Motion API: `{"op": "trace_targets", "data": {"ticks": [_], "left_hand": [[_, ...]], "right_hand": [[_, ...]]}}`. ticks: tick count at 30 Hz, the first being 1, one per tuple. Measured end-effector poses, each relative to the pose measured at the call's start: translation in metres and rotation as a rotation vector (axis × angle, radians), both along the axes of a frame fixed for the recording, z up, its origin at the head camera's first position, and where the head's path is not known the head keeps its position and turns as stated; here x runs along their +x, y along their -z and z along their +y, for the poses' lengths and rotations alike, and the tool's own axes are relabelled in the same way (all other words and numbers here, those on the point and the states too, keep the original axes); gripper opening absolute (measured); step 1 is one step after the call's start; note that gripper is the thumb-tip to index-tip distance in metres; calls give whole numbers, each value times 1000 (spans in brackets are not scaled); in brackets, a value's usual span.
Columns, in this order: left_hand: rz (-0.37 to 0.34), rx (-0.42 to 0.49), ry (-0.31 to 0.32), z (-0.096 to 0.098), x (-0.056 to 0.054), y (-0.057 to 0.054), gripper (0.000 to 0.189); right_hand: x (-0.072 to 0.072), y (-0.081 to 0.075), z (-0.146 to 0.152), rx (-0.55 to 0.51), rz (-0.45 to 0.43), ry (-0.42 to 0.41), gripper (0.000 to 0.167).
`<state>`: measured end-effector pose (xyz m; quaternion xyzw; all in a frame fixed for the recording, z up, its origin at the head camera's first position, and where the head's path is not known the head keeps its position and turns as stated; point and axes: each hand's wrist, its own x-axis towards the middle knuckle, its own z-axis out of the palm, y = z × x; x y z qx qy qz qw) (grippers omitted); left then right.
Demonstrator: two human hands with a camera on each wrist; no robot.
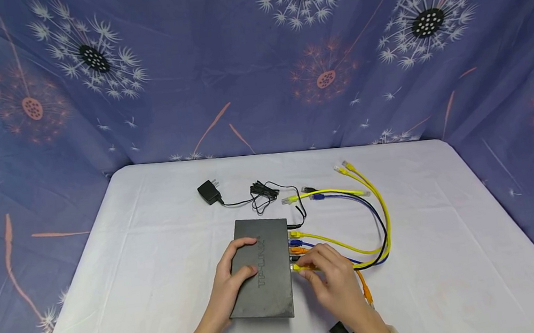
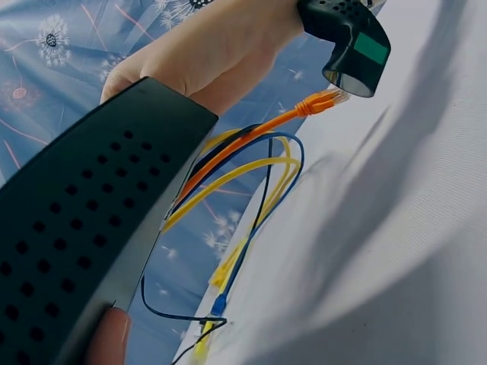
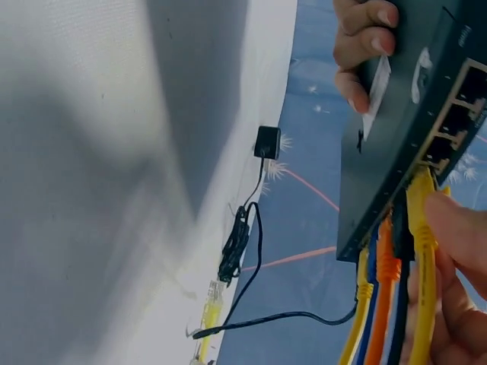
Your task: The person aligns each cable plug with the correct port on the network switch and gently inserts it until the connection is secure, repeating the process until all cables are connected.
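Observation:
A dark grey TP-LINK network switch [image 1: 272, 294] is lifted off the table. My left hand [image 1: 224, 278] grips its left side, thumb and a finger on top, other fingers beneath. In the right wrist view a row of ports [image 3: 460, 118] shows along its edge. My right hand [image 1: 330, 275] pinches the yellow plug [image 3: 419, 199] of a network cable at one port; whether it is fully seated I cannot tell. Beside it, yellow, blue, orange [image 3: 388, 258] and black cables are plugged in. The black power lead [image 1: 294, 226] enters near the far corner.
A black power adapter [image 1: 209, 192] and its bundled cord [image 1: 263, 190] lie behind the switch. Loose cable ends [image 1: 344, 167] rest at the back right, near a short yellow-green cable [image 1: 327, 192]. An orange plug [image 1: 368, 293] lies by my right wrist. A patterned blue curtain [image 1: 238, 72] hangs behind.

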<state>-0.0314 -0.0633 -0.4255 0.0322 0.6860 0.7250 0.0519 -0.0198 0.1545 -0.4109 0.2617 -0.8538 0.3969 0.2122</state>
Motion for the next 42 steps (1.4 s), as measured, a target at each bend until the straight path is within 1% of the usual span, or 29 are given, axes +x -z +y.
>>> {"op": "trace_targets", "data": {"ticks": [6, 8, 12, 15, 19, 20, 22, 24, 31, 37, 42], "left_hand": [[-5, 3, -6, 0, 1, 2, 48], [-7, 3, -6, 0, 1, 3, 48], [-13, 4, -4, 0, 2, 4, 48], [-17, 9, -6, -1, 2, 5, 48], [-23, 12, -11, -1, 3, 6, 48], [-24, 10, -12, -2, 3, 6, 47], [-25, 6, -15, -2, 3, 6, 47], [-26, 6, -15, -2, 3, 7, 47], [-30, 16, -16, -3, 3, 7, 48], [-34, 28, -12, -3, 3, 8, 48], [-35, 23, -14, -3, 4, 8, 48]], "right_hand": [[2, -2, 3, 10, -37, -13, 32], [2, -3, 4, 1, -70, -22, 32], [0, -7, 7, -30, -113, -52, 27], [-3, -10, 10, -36, -107, -68, 19], [-7, -15, 15, -38, -108, -63, 18], [-8, -15, 16, -39, -113, -59, 17], [-10, -17, 19, -40, -121, -38, 22], [-12, -18, 22, -41, -132, -20, 22], [-23, -19, 32, -18, -117, 21, 21], [-33, -19, 42, -17, -181, 69, 16], [-40, -20, 50, -19, -221, 90, 16]]}}
